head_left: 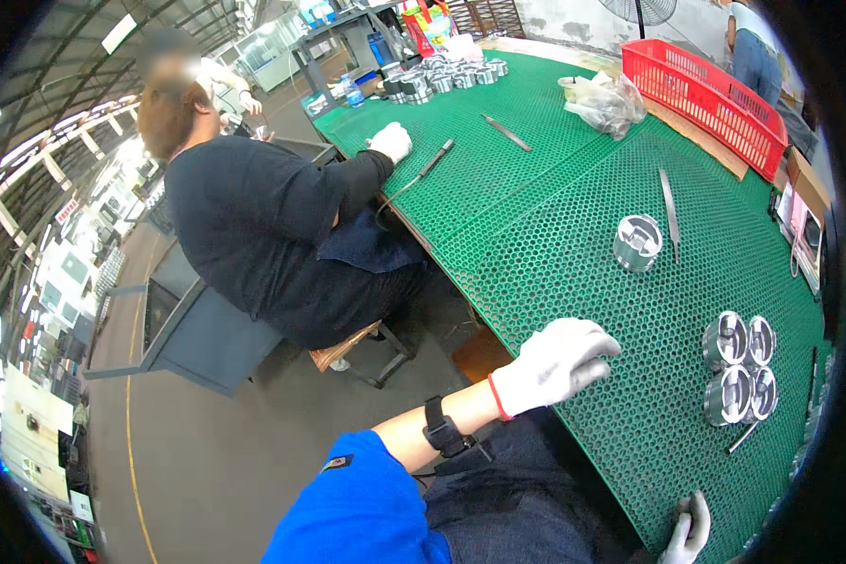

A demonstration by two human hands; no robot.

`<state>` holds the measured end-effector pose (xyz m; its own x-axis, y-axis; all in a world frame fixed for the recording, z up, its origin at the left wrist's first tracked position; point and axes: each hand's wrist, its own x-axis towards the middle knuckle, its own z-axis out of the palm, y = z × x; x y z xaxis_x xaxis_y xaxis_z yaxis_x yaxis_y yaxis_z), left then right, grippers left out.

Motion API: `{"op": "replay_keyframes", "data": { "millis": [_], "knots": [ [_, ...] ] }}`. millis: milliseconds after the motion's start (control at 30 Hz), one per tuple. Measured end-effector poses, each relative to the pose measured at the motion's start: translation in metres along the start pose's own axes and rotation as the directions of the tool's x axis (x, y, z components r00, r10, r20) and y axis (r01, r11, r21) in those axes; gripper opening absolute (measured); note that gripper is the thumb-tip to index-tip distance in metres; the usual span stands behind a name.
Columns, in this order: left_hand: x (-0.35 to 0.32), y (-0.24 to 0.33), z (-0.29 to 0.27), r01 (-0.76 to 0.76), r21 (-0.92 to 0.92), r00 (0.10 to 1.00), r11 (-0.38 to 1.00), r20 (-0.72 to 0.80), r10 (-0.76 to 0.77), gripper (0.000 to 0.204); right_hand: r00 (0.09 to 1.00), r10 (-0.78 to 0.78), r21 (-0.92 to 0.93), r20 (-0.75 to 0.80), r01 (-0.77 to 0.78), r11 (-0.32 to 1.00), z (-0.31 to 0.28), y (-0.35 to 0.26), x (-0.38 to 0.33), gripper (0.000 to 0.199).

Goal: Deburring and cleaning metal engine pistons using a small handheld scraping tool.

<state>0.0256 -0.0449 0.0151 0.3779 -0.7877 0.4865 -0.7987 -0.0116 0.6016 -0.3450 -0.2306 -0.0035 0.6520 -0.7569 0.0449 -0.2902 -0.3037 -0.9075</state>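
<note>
Green mat [536, 246] at right holds a shiny cup [637, 248], upright, hollow end up. Left hand [556, 361] loosely spread; can't tell right hand [691, 532] grip.

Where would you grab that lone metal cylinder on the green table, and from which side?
I'd probably grip the metal cylinder by its round outer wall, coming from the near left. It stands upright, hollow end up, leaving that wall exposed; the left hand is on that side, while a thin metal tool lies close on the right.
</note>
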Motion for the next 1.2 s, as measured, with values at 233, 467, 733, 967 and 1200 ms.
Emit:
{"op": "replay_keyframes", "data": {
  "millis": [233, 467, 733, 967, 1200],
  "knots": [
    [-0.004, -0.005, 0.021, 0.043, 0.22, 0.996, 0.975, -0.089, -0.024, 0.027, 0.974, 0.227, 0.158, -0.015, -0.222, 0.962, -0.007, 0.002, -0.004, 0.036],
    [-0.003, -0.004, 0.022, 0.057, 0.272, 0.997, 0.961, -0.06, -0.042, 0.027, 0.971, 0.24, 0.178, -0.015, -0.234, 0.956, -0.005, -0.011, -0.001, 0.036],
    [-0.004, -0.004, 0.024, 0.018, 0.288, 0.993, 0.957, -0.116, 0.016, 0.022, 0.994, 0.107, 0.217, -0.02, -0.1, 0.971, -0.001, 0.005, 0.003, 0.036],
    [-0.005, -0.004, 0.025, 0.02, 0.286, 0.995, 0.958, -0.095, 0.007, 0.02, 0.999, 0.041, 0.158, -0.013, -0.039, 0.987, 0.0, 0.009, 0.005, 0.036],
    [-0.005, -0.004, 0.024, 0.012, 0.286, 0.993, 0.958, -0.114, 0.022, 0.02, 1.0, -0.006, 0.154, -0.005, 0.007, 0.988, 0.003, 0.003, 0.008, 0.035]
  ]
}}
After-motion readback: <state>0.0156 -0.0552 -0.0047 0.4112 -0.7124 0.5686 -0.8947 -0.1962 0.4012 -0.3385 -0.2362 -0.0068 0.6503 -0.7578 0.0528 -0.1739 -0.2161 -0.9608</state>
